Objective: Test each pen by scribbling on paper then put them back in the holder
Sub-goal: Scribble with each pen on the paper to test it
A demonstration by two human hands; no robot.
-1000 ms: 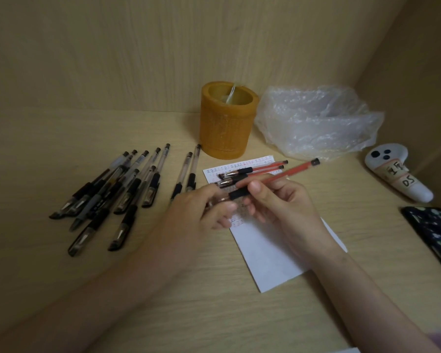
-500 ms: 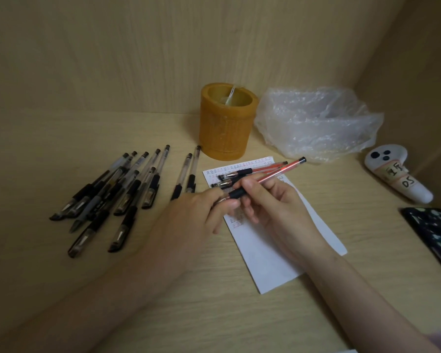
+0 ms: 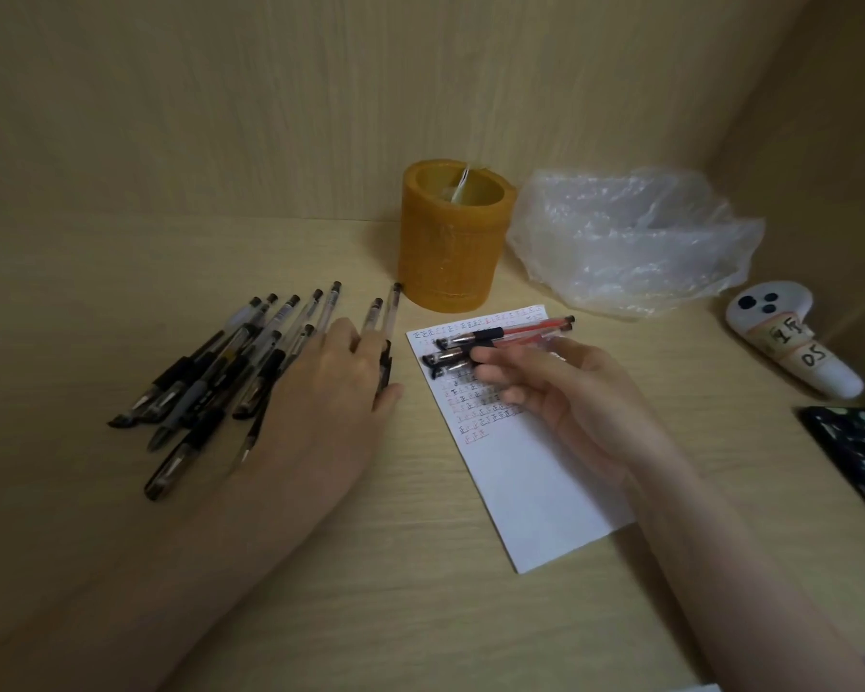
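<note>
Left hand (image 3: 333, 387): fingers flat on black gel pens (image 3: 206, 387) | Right hand (image 3: 565, 392): fingers relaxed over red gel pens (image 3: 525, 332) | white scribbled paper (image 3: 530, 486), wooden tabletop (image 3: 420, 591)

A cluster of black-grip clear-barrel pens (image 3: 211, 377) lies fanned on the wooden bench (image 3: 420, 616), tips toward the viewer. Two more clear-barrel pens (image 3: 383, 317) lie just right of it. Three red-barrel pens (image 3: 500, 337) rest across the top of the white paper sheet (image 3: 535, 491), which carries rows of small marks. The orange cylindrical holder (image 3: 453, 247) stands upright behind.
</note>
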